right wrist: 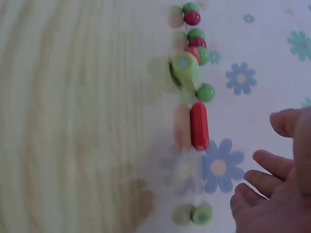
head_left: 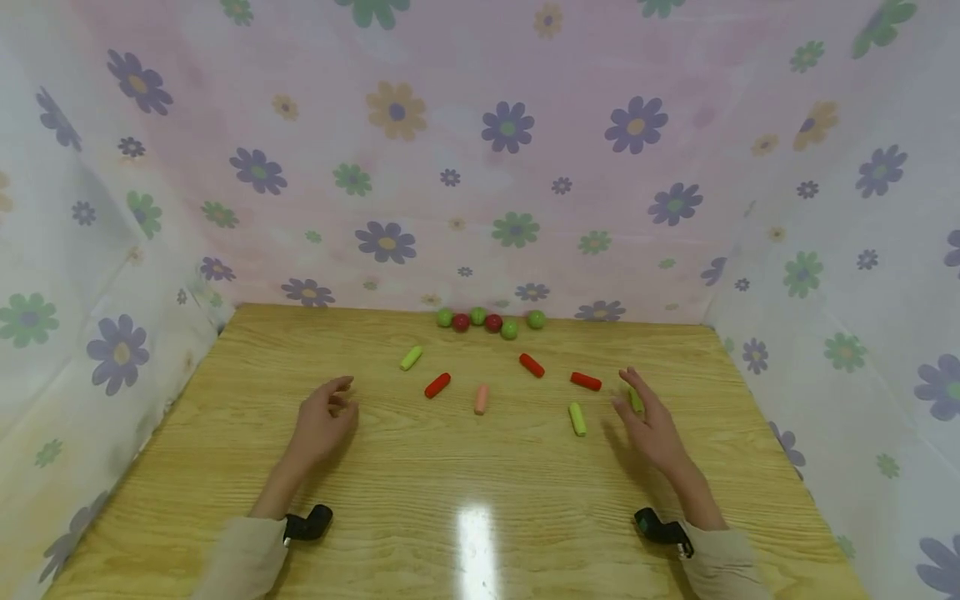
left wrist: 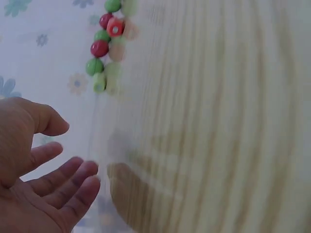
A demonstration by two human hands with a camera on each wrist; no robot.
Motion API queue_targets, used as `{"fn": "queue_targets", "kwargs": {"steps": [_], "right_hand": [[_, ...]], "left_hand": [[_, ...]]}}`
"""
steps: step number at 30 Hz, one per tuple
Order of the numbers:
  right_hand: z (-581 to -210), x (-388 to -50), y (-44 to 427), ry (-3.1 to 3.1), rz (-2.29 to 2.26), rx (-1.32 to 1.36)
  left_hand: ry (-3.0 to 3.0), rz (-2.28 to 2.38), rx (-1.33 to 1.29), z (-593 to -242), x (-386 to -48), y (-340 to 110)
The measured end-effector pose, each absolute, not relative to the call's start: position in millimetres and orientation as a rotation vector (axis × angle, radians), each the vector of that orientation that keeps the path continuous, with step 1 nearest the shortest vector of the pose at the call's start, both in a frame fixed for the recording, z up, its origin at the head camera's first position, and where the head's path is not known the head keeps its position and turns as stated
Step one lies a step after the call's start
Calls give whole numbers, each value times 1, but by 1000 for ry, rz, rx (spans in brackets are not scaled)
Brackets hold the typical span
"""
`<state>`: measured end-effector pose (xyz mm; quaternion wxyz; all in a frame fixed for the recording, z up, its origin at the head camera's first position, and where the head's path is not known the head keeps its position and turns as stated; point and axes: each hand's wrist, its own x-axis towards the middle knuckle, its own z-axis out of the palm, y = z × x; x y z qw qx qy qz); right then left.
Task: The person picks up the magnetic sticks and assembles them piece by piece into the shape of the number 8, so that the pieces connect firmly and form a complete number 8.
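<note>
My left hand (head_left: 322, 423) hovers over the left part of the wooden table with fingers loosely bent and nothing in them. On the other side, my right hand (head_left: 652, 429) is held above the table, fingers apart, also holding nothing. Partly hidden behind its fingers lies a yellow-green stick (head_left: 637, 401). Close by are another yellow-green stick (head_left: 577, 419) and a red stick (head_left: 586, 381). Between the hands lie a pink stick (head_left: 482, 399), two more red sticks, one left (head_left: 437, 385) and one right (head_left: 532, 365), and a third yellow-green stick (head_left: 411, 358).
Along the table's back edge sits a row of small balls, several green (head_left: 536, 319) and two dark red (head_left: 461, 322). Flower-patterned cloth (head_left: 450, 208) hangs behind the table (head_left: 390, 500) and on both sides. Each wrist carries a black camera (head_left: 309, 523).
</note>
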<state>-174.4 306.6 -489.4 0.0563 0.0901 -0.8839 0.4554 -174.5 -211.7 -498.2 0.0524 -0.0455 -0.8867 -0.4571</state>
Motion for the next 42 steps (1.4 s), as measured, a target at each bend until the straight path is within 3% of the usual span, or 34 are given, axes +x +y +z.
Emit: {"fn": "queue_targets", "kwargs": {"steps": [9, 24, 42], "right_hand": [[-489, -164, 261, -2239, 1706, -72], [-508, -155, 202, -1706, 2625, 126], [-514, -176, 180, -1594, 2710, -95]], "left_hand": [[-2766, -1477, -328, -505, -166, -175], [-2734, -1578, -634, -512, -161, -125], [-2662, -1543, -554, -514, -178, -75]]}}
